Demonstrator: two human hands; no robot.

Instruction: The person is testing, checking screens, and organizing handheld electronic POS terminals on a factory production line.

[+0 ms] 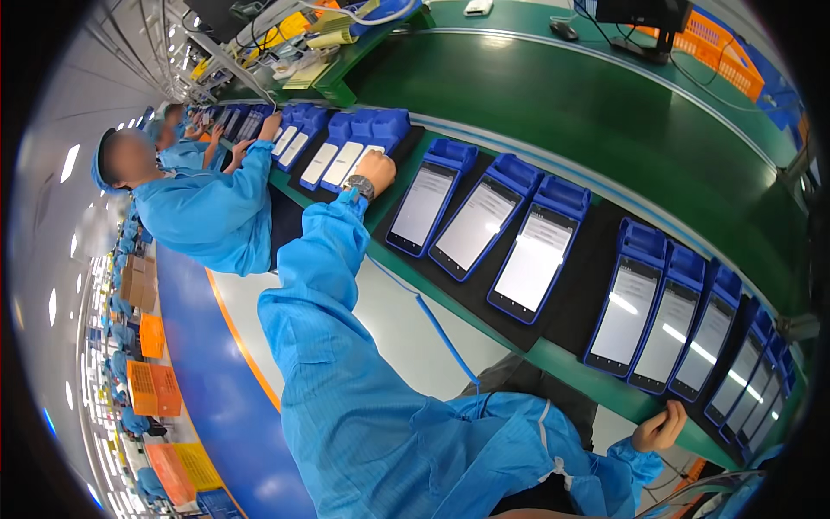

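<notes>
My left arm reaches out along the bench, and my left hand (374, 173), with a dark watch on its wrist, is over the lower part of a blue handheld terminal (377, 137). Its fingers are curled; their tips and anything in them are hidden. Beside it lie two more terminals with white screens, one of them a blue terminal (320, 164). My right hand (661, 428) is at the bench's front edge, fingers loosely bent and apart, holding nothing. Nearest it is a blue terminal (661, 333) with a lit screen.
Three terminals, among them a middle terminal (484, 221), lie on a black mat (575, 290) between my hands; several more are at the far right. A co-worker (203, 208) in blue stands at the left. A monitor (644, 17) and orange basket (713, 52) are across the bench.
</notes>
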